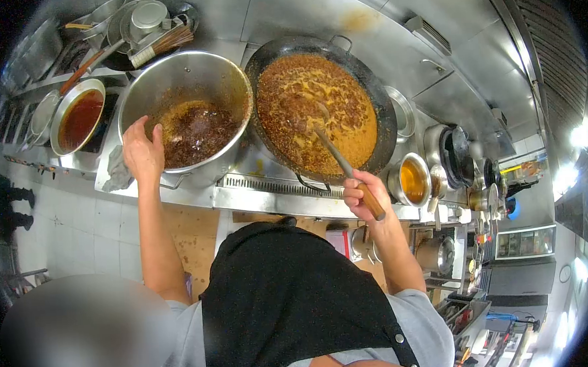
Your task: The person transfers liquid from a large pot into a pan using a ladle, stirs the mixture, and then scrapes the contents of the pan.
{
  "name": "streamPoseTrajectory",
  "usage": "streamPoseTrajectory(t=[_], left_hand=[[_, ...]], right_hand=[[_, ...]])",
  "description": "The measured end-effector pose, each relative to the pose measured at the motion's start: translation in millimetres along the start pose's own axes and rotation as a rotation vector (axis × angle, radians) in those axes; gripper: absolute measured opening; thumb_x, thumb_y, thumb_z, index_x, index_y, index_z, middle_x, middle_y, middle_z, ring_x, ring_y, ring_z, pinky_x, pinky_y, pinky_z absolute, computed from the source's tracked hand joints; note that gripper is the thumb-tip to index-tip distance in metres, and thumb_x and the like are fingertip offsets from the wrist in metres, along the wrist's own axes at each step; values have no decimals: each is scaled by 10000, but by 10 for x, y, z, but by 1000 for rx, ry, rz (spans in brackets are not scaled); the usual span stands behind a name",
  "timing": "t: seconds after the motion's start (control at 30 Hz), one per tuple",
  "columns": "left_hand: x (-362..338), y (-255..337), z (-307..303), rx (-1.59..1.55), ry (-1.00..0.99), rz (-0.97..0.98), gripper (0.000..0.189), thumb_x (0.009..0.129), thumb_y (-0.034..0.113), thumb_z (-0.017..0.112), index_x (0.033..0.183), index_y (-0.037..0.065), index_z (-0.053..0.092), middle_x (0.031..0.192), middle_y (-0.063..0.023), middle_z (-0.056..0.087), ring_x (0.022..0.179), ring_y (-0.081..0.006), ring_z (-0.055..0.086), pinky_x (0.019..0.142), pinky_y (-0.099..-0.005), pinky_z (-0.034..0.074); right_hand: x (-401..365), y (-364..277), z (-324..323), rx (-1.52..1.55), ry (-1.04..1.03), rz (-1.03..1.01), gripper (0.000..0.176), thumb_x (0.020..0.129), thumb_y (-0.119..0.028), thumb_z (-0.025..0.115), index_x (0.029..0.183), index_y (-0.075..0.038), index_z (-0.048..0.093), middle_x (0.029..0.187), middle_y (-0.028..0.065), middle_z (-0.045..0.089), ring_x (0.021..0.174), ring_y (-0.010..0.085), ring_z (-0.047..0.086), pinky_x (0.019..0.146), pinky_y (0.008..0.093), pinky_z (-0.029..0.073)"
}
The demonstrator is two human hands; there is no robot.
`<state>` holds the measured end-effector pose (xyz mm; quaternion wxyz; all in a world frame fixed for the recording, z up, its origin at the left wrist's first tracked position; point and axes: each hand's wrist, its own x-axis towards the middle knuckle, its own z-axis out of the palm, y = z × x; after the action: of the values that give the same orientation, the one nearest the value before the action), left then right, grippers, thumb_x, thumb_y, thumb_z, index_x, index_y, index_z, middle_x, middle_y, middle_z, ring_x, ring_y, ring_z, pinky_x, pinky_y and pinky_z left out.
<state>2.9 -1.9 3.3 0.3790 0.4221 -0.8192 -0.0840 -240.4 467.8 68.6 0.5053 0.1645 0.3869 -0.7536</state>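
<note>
A large black wok point(385, 112) holds a bubbling reddish-brown and orange mixture point(313, 109). My right hand point(366, 194) is closed around the wooden handle of a ladle point(335, 153), whose head is sunk in the mixture. To the left of the wok stands a deep steel pot point(225, 74) with dark, glossy, oily contents point(195, 132). My left hand point(143, 148) rests at that pot's near left rim, fingers apart and holding nothing.
A bowl of red liquid point(81, 120) is at the left, with pans and a bristle brush point(162, 45) behind it. Right of the wok stands a pot of amber oil point(412, 180), near stacked dark pans point(453, 155). A grey cloth point(117, 169) lies beside the steel pot.
</note>
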Motion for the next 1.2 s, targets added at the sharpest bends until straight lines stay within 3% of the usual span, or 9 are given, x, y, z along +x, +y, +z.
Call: streamPoseTrajectory(t=[0.5,0.6,0.83,0.87,1.1,1.2], left_hand=[[-5,-9,-4,-15,28,-15,424,954,282,770,1309,58,702,1293,-178,722,1240,-367,649,1066,-471,506],[-2,8,-8,-36,58,-21,364,922,215,781,1244,54,727,1265,-152,733,1222,-350,652,1042,-467,515],[-5,13,-35,-55,58,-30,373,927,215,782,1257,51,722,1271,-161,729,1217,-361,652,1042,-474,513],[2,8,-40,-50,37,-37,386,935,232,781,1272,54,721,1283,-163,726,1229,-361,648,1054,-472,510],[-5,27,-41,-44,26,-52,400,945,240,776,1295,55,717,1298,-172,720,1239,-366,641,1071,-472,501],[-3,-15,0,-41,57,-14,368,931,210,775,1257,46,721,1267,-150,728,1218,-360,645,1044,-469,508]], right_hand=[[-569,-16,1008,-165,-214,-63,146,1080,-228,607,1178,-189,506,806,22,545,535,112,483,458,294,403],[-496,58,1139,-242,-289,-20,221,1081,-236,602,1274,-180,511,808,22,549,533,112,482,464,294,404],[-243,315,1442,-570,-260,-28,495,1075,-194,600,1536,-135,431,790,18,547,517,117,484,475,299,417],[-196,340,1434,-650,-275,-62,593,1065,-175,604,1613,-103,390,782,15,555,509,125,496,470,297,428],[18,366,1254,-1147,-136,-378,744,1014,-90,662,1689,-106,348,772,-16,588,527,83,494,485,261,431],[-22,204,1001,-1090,-111,-464,750,1000,-81,687,1681,-119,375,763,-28,586,547,71,481,498,250,419]])
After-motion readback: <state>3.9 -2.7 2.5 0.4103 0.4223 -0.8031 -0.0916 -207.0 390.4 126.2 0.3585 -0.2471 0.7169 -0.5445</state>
